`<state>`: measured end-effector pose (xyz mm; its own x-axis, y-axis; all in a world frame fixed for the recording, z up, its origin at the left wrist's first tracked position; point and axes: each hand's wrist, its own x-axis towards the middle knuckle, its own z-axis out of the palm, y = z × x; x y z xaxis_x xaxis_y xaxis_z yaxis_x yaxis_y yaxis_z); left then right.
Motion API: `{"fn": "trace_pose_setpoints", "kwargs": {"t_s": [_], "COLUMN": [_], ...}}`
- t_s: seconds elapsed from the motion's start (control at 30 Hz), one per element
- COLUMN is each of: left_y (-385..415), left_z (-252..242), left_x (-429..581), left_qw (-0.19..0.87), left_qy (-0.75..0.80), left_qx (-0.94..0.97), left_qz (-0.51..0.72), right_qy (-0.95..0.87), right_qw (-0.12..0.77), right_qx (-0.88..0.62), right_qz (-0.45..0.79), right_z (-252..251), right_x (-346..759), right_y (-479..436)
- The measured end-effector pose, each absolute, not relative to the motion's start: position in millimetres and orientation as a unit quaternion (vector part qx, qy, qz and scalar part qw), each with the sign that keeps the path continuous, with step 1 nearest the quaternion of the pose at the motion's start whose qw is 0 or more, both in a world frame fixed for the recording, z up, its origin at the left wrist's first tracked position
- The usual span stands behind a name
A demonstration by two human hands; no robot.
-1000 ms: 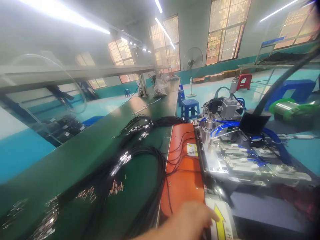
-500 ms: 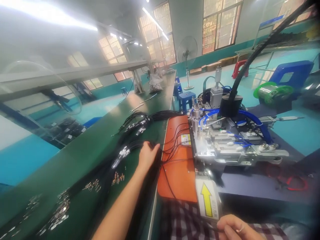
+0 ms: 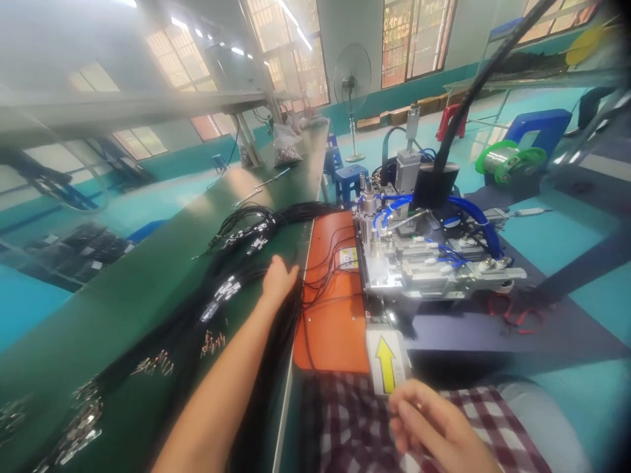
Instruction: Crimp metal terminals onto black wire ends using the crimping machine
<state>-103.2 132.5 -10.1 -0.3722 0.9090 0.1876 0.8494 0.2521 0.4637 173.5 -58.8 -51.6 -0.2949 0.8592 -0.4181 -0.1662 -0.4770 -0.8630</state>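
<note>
My left hand [image 3: 279, 281] reaches over the green bench beside a bundle of black cables [image 3: 254, 270], thumb spread away from the fingers. Its fingertips are partly hidden, and no cable shows clearly in its grasp. My right hand [image 3: 424, 420] is loosely curled above my checked clothing, just below a white label with a yellow arrow [image 3: 386, 364]. Nothing shows between its fingers. Several thin black cables [image 3: 320, 289] cross the orange plate [image 3: 332, 335] toward the metal machine [image 3: 409, 263]. Shiny metal ends [image 3: 221, 295] cluster on the bundled cables.
More cables with metal ends [image 3: 81, 420] lie along the green bench [image 3: 148, 289]. Red-handled pliers [image 3: 522, 318] rest right of the machine. A green wire spool [image 3: 510, 161] and a thick black conduit [image 3: 473, 98] stand behind. A bag of small parts [image 3: 286, 148] sits farther back.
The view has shifted, so the scene sits farther left and higher. The thin cable seen at my right hand no longer shows there; that hand has loosened. My left hand stays near the bundle.
</note>
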Motion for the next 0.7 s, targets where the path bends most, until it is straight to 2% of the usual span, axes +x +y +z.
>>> {"fn": "trace_pose_setpoints", "kwargs": {"t_s": [0.13, 0.17, 0.2, 0.27, 0.3, 0.43, 0.57, 0.7], "left_y": [70, 49, 28, -6, -17, -23, -11, -7], "left_z": [22, 26, 28, 23, 17, -13, -21, -13], "left_x": [-51, -34, -17, 10, 19, 31, 29, 30], "left_qw": [0.095, 0.149, 0.272, 0.493, 0.545, 0.615, 0.658, 0.628], "left_qy": [0.709, 0.658, 0.564, 0.440, 0.427, 0.454, 0.445, 0.481], "left_qx": [0.640, 0.686, 0.743, 0.736, 0.706, 0.592, 0.559, 0.561], "left_qz": [0.281, 0.270, 0.235, 0.148, 0.149, 0.256, 0.237, 0.246], "right_qy": [-0.372, -0.366, -0.358, -0.354, -0.356, -0.384, -0.389, -0.418], "right_qw": [0.381, 0.382, 0.394, 0.417, 0.417, 0.394, 0.406, 0.419], "right_qx": [-0.465, -0.464, -0.462, -0.446, -0.445, -0.499, -0.535, -0.522], "right_qz": [0.707, 0.711, 0.709, 0.708, 0.708, 0.669, 0.631, 0.613], "right_z": [-42, -40, -38, -36, -36, -36, -35, -31], "right_x": [171, 171, 171, 176, 180, 202, 219, 221], "right_y": [-53, -51, -49, -45, -44, -42, -39, -32]}}
